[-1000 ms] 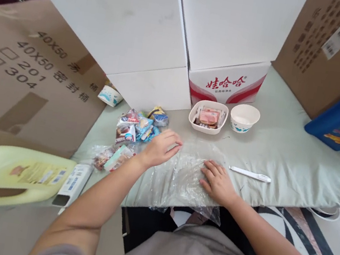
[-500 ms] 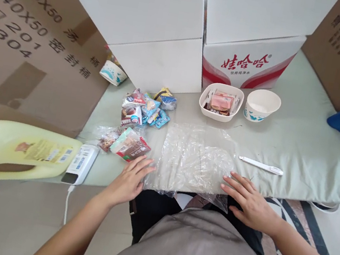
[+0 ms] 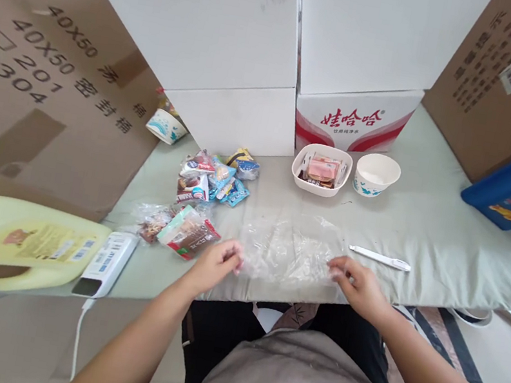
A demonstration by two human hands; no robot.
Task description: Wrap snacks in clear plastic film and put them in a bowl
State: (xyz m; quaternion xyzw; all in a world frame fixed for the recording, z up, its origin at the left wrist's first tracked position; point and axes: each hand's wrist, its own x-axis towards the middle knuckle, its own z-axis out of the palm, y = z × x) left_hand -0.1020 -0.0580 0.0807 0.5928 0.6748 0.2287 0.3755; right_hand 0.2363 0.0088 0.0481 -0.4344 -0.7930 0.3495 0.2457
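The clear plastic bag [image 3: 292, 250] lies flat on the pale green surface [image 3: 425, 233], close to its near edge and directly in front of the person. The left hand [image 3: 214, 264] has its grip clenched on the bag's left end, fingers curled over the film. The right hand [image 3: 360, 286] pinches the right end in the same way, so the bag spans the gap between the two hands.

Just left of the left hand lies a brown snack packet [image 3: 190, 234], tilted. Beyond it is a heap of small snack packets [image 3: 215, 175] (mostly blue and white wrappers). A slim white tool [image 3: 379, 258] lies just beyond the right hand, apart from the bag.

Farther back, a white tray [image 3: 298, 174] holding wrapped pieces stands beside a paper bowl [image 3: 376, 174], both in front of the stacked white cartons [image 3: 242, 39]. At the far left a yellow jug [image 3: 6, 241] lies on its side, with a white device [image 3: 107, 255] touching its end.
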